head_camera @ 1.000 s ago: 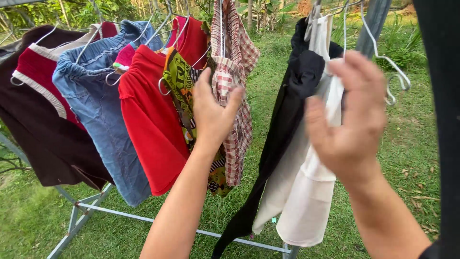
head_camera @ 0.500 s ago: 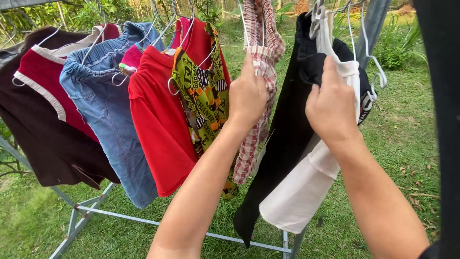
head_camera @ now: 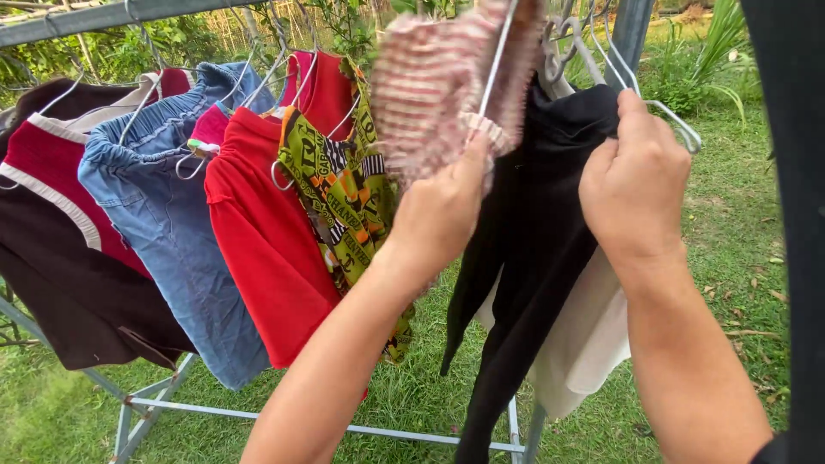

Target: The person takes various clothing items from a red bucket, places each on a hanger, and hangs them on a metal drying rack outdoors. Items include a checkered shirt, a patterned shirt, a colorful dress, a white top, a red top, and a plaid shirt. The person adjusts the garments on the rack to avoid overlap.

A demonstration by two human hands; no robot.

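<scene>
A metal clothes rack (head_camera: 94, 17) stands on grass with several garments on wire hangers. My left hand (head_camera: 443, 210) grips a red-and-white checked garment (head_camera: 430, 94) by its white hanger, lifted up near the rail. My right hand (head_camera: 636, 185) is closed on the shoulder of a black garment (head_camera: 533, 249) beside its hanger hook. A white garment (head_camera: 593, 344) hangs behind the black one. Left of my hands hang a yellow-green patterned piece (head_camera: 344, 198) and a red shirt (head_camera: 266, 241).
Further left on the rack hang a blue denim piece (head_camera: 163, 223) and a dark maroon top (head_camera: 60, 258). The rack's lower bars (head_camera: 258, 417) cross just above the grass (head_camera: 739, 232). A dark cloth edge (head_camera: 795, 215) fills the right side. Bushes stand behind.
My view has come closer to the rack. My left hand has lifted the checked garment upward by its hanger. My right hand moved from open air onto the black garment.
</scene>
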